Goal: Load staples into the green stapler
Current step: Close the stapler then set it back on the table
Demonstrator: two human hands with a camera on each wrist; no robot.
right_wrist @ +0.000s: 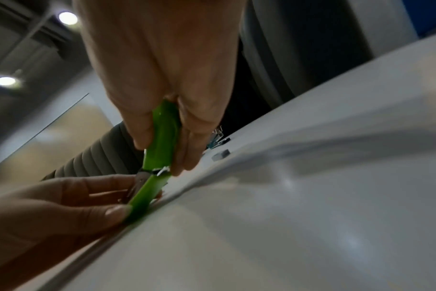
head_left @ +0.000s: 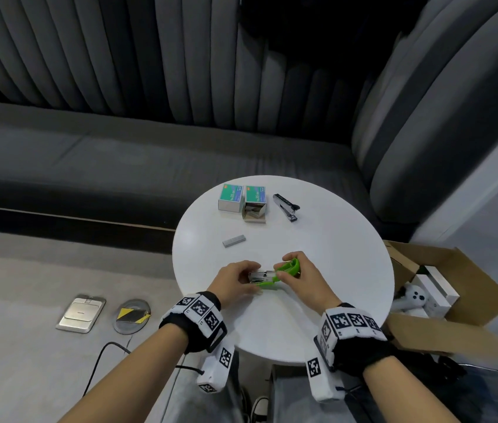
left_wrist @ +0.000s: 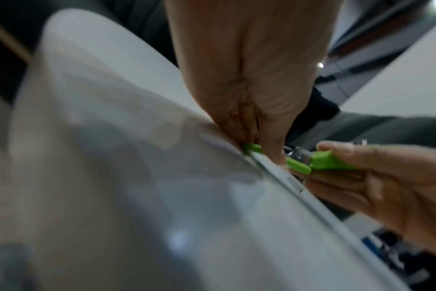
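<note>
Open staple box (head_left: 254,209) holds staple strips; neighbouring box (head_left: 230,198) stays closed.

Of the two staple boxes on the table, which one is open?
The right staple box, beside the black stapler: its front flap is down and staples show. The left staple box is closed.

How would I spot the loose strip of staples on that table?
Start at the round white table. Between the two green-topped boxes at its far side and the hands holding the green stapler lies a short grey metal staple strip, alone on bare tabletop, unboxed and untouched.
</note>
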